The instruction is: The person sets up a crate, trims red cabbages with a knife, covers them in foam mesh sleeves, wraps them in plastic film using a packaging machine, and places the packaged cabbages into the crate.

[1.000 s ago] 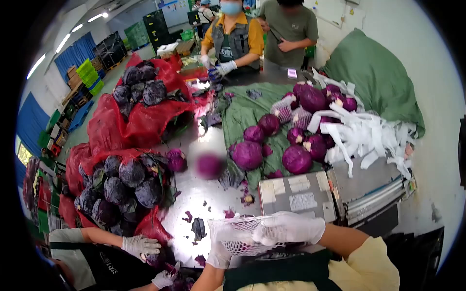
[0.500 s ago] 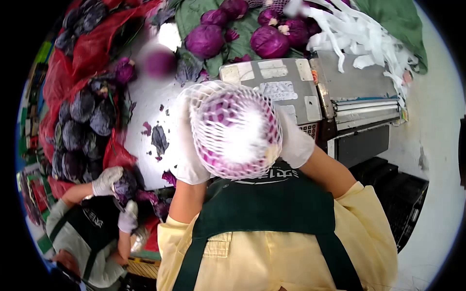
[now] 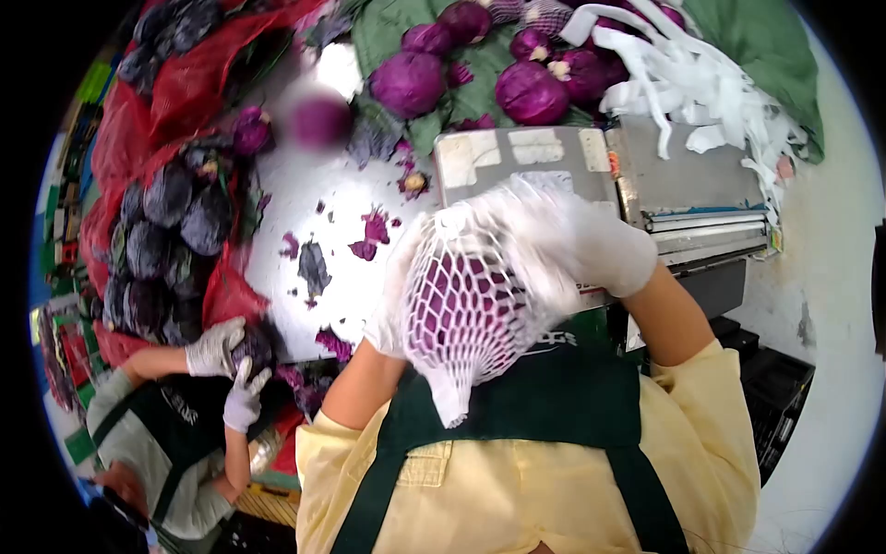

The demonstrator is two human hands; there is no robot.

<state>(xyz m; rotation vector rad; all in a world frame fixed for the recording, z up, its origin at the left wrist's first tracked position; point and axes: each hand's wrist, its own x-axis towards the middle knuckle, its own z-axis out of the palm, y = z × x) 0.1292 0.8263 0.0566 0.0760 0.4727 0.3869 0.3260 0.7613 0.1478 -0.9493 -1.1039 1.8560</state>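
A purple cabbage (image 3: 466,300) is inside a white foam net sleeve (image 3: 452,374), whose narrow closed end hangs down over my dark green apron. My left hand (image 3: 395,291), in a white glove, is wrapped round the cabbage's left side through the net. On the upper right, my gloved right hand (image 3: 591,245) grips the net's bunched upper part; its fingers are partly blurred. Both hands are just in front of a grey metal machine (image 3: 480,152).
Trimmed purple cabbages (image 3: 532,92) lie on green cloth (image 3: 369,37), beside white net strips (image 3: 683,78). Dark untrimmed cabbages (image 3: 148,249) fill red mesh sacks (image 3: 194,88). Leaf scraps (image 3: 314,268) dot the metal table (image 3: 355,295). A co-worker's gloved hands (image 3: 217,349) hold a cabbage at lower left.
The net now encloses the cabbage with its tail hanging toward me. My right hand has come up and inward over the net's top. The co-worker's hands have moved closer together.
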